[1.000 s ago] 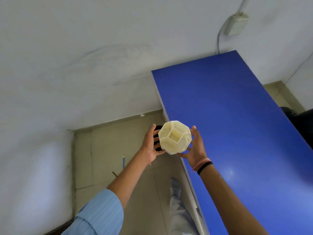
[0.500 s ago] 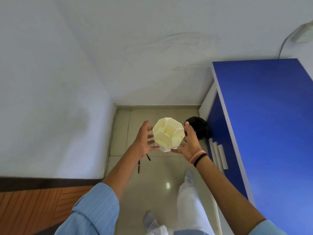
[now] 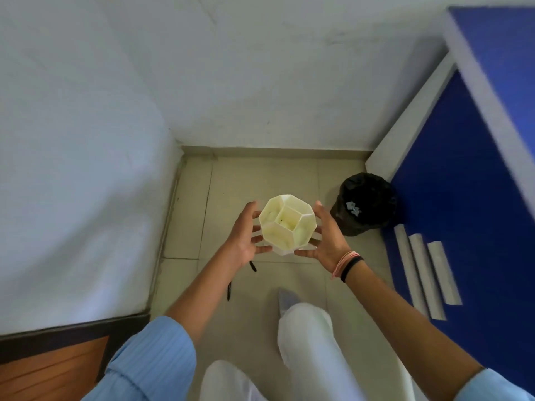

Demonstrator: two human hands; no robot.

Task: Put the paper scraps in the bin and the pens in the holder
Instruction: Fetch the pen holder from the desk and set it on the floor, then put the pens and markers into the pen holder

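I hold a cream, honeycomb-celled pen holder [image 3: 286, 224] between both palms above the tiled floor; its cells look empty. My left hand [image 3: 243, 235] presses its left side and my right hand [image 3: 327, 238] its right side. Two dark pens lie on the floor below: one pen [image 3: 252, 266] just under my left hand, the other pen [image 3: 229, 291] further toward me. A black-lined bin [image 3: 365, 204] stands to the right against the blue cabinet, with a paper scrap [image 3: 353, 207] inside it.
A blue cabinet [image 3: 451, 198] with white drawer handles fills the right side. White walls meet in a corner ahead. A brown wooden surface [image 3: 49, 369] sits at the lower left. My legs in white trousers stand on the tiles [image 3: 266, 180].
My view has swung left and down from the blue tabletop to the floor corner. Both hands carried the holder along; the bin and two pens are now fully in sight.
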